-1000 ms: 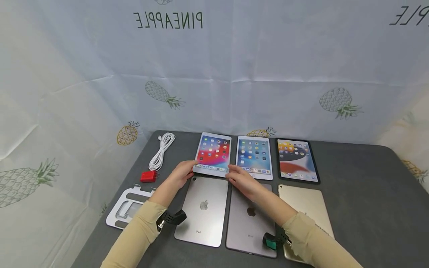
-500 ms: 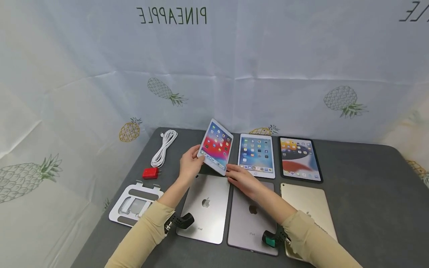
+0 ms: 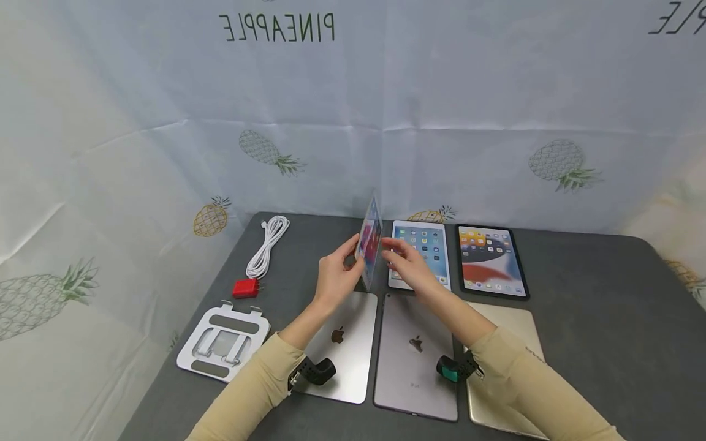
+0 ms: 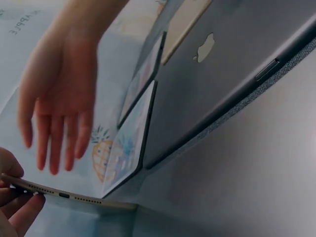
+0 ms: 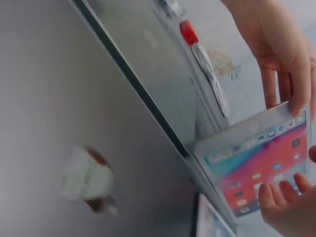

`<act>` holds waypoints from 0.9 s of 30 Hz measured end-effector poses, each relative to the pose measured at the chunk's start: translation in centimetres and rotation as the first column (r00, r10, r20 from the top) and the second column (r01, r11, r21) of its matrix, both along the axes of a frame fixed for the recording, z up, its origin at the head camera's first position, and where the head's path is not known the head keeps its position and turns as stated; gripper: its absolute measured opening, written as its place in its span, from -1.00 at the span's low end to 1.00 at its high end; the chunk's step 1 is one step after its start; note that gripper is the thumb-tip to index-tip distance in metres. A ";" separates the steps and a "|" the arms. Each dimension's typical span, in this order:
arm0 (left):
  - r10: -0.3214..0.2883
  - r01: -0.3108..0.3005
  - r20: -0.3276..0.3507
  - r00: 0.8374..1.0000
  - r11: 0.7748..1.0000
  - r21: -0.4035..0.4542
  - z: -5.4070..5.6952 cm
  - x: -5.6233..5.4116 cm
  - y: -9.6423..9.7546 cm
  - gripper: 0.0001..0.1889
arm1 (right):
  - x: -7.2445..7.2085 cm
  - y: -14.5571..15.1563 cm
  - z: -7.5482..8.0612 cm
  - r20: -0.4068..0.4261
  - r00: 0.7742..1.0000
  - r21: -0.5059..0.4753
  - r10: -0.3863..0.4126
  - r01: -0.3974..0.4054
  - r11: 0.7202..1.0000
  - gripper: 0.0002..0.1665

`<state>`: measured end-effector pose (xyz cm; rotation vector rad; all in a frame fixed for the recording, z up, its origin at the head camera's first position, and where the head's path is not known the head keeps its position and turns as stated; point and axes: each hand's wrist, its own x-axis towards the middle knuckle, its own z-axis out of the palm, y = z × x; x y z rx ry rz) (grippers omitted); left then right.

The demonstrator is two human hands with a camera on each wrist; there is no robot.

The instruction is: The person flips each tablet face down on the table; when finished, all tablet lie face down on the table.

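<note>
Pinching the upended white-framed iPad (image 5: 261,160), the left hand (image 3: 337,277) faces the empty, loose-fingered right hand (image 3: 410,264) at 3 o'clock.

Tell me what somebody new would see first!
Probably the thin white-framed tablet with the red-and-blue screen, tipped up between the left hand, which grips it, and the right hand. Next, the bright red plastic plug to its left, near the coiled white cable. Then the pale blue cloth behind, with dark backwards lettering.

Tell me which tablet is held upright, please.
The tablet with the red-and-blue screen, in the grip of the left hand; the other tablets lie flat.
</note>
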<state>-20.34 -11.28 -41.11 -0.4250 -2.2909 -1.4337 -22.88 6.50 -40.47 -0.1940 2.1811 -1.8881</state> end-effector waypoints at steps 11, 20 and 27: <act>-0.062 0.062 -0.006 0.998 0.998 0.032 -0.6 0.2 1.7 -0.57 | -3.5 -0.5 1.9 -0.157 0.988 0.101 -0.013 0.029 0.994 -0.19; -0.103 0.101 0.066 0.992 0.994 0.046 -1.3 0.4 1.4 -0.52 | -4.3 -1.2 1.7 -0.166 0.986 0.160 -0.012 0.039 0.986 -0.17; -0.134 0.157 0.246 0.960 0.985 -0.077 -2.5 0.4 0.3 -0.40 | -4.2 -1.5 1.8 -0.133 0.991 0.106 -0.018 0.032 0.994 -0.18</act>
